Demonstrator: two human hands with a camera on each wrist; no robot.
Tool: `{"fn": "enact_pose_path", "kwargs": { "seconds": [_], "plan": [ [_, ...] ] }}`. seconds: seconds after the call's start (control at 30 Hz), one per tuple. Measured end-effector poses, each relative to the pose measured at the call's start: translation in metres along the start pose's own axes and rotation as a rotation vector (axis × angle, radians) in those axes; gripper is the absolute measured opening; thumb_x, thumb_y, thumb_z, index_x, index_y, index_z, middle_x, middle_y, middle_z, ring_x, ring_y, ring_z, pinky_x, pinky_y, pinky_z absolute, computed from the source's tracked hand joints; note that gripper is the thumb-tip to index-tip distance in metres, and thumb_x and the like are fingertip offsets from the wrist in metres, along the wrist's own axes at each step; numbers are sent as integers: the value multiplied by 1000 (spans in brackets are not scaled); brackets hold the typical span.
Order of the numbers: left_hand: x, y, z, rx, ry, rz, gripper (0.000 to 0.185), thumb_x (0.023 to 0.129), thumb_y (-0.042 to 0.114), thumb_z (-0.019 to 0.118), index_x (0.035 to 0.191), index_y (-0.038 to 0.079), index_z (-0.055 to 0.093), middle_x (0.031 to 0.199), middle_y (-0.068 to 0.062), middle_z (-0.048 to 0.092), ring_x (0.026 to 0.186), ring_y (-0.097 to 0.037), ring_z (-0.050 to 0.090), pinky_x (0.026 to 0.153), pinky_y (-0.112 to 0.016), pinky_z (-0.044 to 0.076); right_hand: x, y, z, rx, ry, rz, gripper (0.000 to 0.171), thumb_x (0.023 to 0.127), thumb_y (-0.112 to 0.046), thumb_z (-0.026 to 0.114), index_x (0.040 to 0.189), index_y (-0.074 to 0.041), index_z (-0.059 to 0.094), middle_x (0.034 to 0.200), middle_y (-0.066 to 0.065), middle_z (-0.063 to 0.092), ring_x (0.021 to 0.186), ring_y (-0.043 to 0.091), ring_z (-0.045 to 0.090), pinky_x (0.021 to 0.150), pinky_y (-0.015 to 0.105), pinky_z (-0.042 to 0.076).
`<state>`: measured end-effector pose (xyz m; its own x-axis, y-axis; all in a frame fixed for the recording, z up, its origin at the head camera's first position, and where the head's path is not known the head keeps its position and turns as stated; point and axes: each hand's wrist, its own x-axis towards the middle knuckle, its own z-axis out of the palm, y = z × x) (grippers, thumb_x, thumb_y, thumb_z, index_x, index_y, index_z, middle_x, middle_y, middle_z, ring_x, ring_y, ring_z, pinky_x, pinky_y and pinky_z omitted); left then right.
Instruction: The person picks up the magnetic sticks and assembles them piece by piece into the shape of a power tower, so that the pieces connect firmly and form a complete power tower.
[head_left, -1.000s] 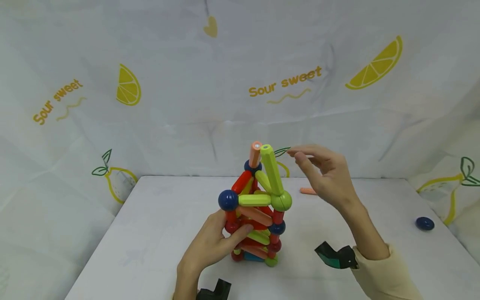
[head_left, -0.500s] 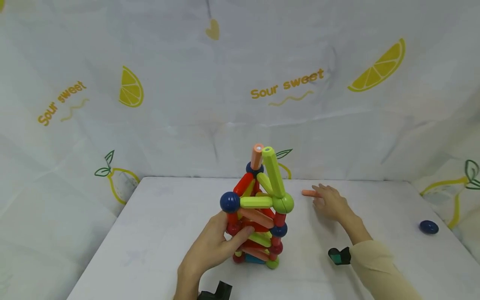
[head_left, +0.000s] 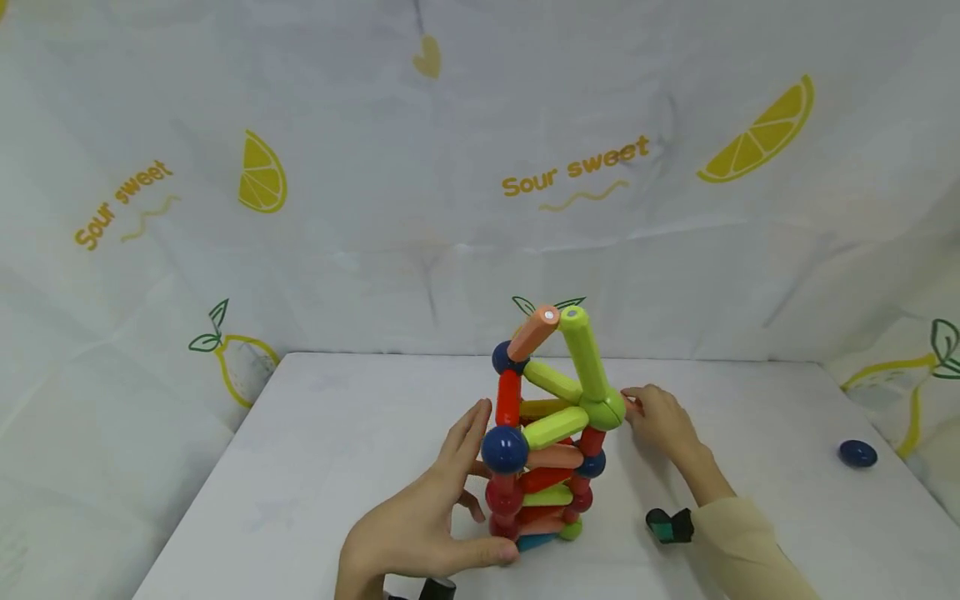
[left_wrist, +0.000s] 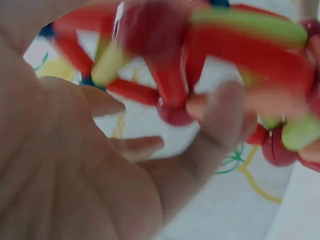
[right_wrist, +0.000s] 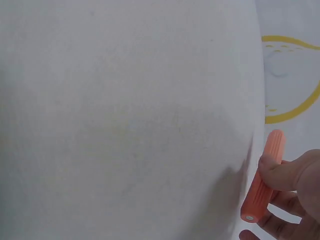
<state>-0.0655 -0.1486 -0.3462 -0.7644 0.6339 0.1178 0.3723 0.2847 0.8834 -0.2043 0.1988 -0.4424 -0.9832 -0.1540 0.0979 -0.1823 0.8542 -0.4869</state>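
A tower (head_left: 553, 457) of coloured magnetic rods and balls stands on the white table. Its top carries an upright orange rod (head_left: 534, 332) on a blue ball and a long lime rod (head_left: 585, 354) on a lime ball (head_left: 602, 409). My left hand (head_left: 423, 512) is spread at the tower's left side, thumb low by the base and fingers straight beside it. Blurred red rods and a dark red ball (left_wrist: 152, 27) lie across the left palm in the left wrist view. Behind the tower, my right hand (head_left: 663, 421) pinches a loose orange magnetic rod (right_wrist: 257, 196) between thumb and fingers.
A dark blue half-ball-like piece (head_left: 857, 454) lies near the table's right edge. A white cloth (head_left: 420, 275) printed with lemons hangs behind the table (head_left: 247, 483) and at its sides.
My right hand has come down from beside the tower's top to the orange rod on the table and pinched it. The tower has turned and shifted right; my left hand's grip on it has loosened and spread.
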Motion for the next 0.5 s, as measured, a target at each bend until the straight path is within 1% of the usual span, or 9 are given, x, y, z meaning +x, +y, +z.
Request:
{"fn": "enact_pose_path", "kwargs": {
  "seconds": [0.03,0.07,0.17,0.23,0.3,0.33,0.4,0.47,0.5],
  "plan": [
    [1,-4,-2,-29,3,15,114,88,26,79,163,34,-6,172,1,-1,129,-17,55,87,-27,60,-2,-3,-2,33,8,-1,33,93,0,61,124,11,65,90,21,63,78,26,55,66,37,47],
    [3,-10,-4,-47,14,32,112,88,24,79,164,32,-3,171,0,4,124,-16,57,84,-27,60,-4,-6,-6,67,20,-6,33,94,1,59,124,11,64,93,23,64,79,28,57,66,38,50],
    [11,-29,-7,-53,50,109,102,90,28,77,165,27,8,167,-6,22,126,-17,54,90,-29,57,-11,-16,-19,162,98,-31,33,98,-2,58,128,12,61,103,29,66,85,35,65,69,40,57],
    [17,-40,-7,-48,58,140,97,91,39,74,165,27,12,164,-7,31,133,-19,48,96,-32,53,-16,-24,-31,227,175,-55,36,100,-7,60,131,11,59,109,31,66,91,37,67,72,32,58],
    [22,-48,-5,-66,52,164,96,91,51,71,164,27,14,161,-8,38,139,-21,42,100,-37,48,-23,-33,-44,293,265,-83,40,100,-12,64,134,9,57,113,30,67,94,26,69,76,20,56],
    [23,-50,-4,-86,52,167,96,90,56,69,164,28,14,159,-8,40,141,-21,40,102,-39,47,-27,-40,-52,327,309,-91,42,100,-13,65,135,8,56,114,26,67,95,18,69,76,13,54],
    [26,-52,-1,-110,70,175,100,86,61,71,163,28,16,154,-10,44,140,-22,40,102,-40,44,-36,-54,-70,415,387,-107,44,99,-12,66,138,5,56,116,12,68,96,3,65,78,4,49],
    [28,-50,2,-122,119,172,104,80,62,77,161,28,21,148,-10,48,135,-22,43,102,-41,44,-46,-73,-90,488,462,-123,44,98,-9,67,140,2,56,114,-5,67,94,-7,61,80,1,49],
    [29,-48,4,-112,151,163,104,78,62,79,159,28,23,143,-9,51,131,-20,45,100,-39,44,-52,-83,-99,515,494,-133,44,97,-7,67,140,0,57,111,-12,65,93,-8,62,81,2,50]
  ]
}}
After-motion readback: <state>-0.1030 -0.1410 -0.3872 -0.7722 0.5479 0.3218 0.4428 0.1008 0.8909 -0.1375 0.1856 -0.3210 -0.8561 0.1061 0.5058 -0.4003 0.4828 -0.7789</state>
